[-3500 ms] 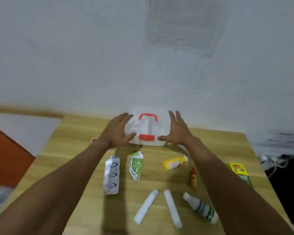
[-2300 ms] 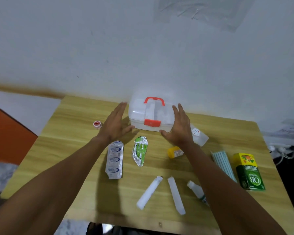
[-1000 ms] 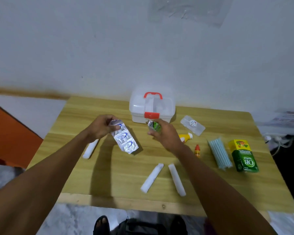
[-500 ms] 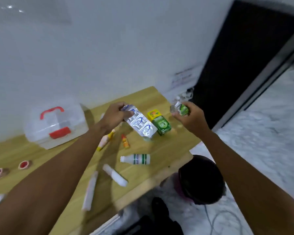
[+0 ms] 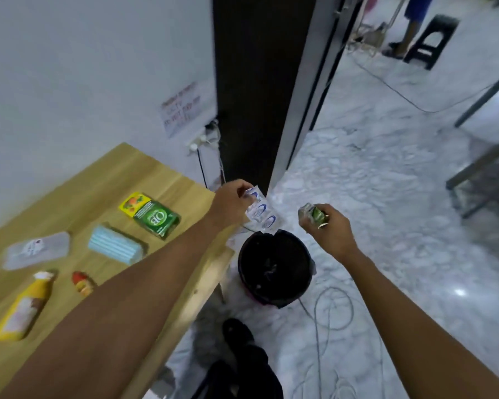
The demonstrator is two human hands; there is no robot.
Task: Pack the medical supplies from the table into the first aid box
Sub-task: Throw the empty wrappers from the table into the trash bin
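Marble floor [image 5: 386,226], black bin [image 5: 274,298] below: left grip [image 5: 231,203] pinches a silver blister strip [image 5: 261,213], right grip [image 5: 329,228] clutches a green packet [image 5: 314,215].

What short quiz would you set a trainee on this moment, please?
1. True or false: the left hand holds the silver blister strip.
2. What does the right hand pinch? A) a yellow bottle B) the crumpled green pack C) blue masks
3. Fill in: the black ___ stands on the floor beside the table.
Key: 1 true; 2 B; 3 bin.
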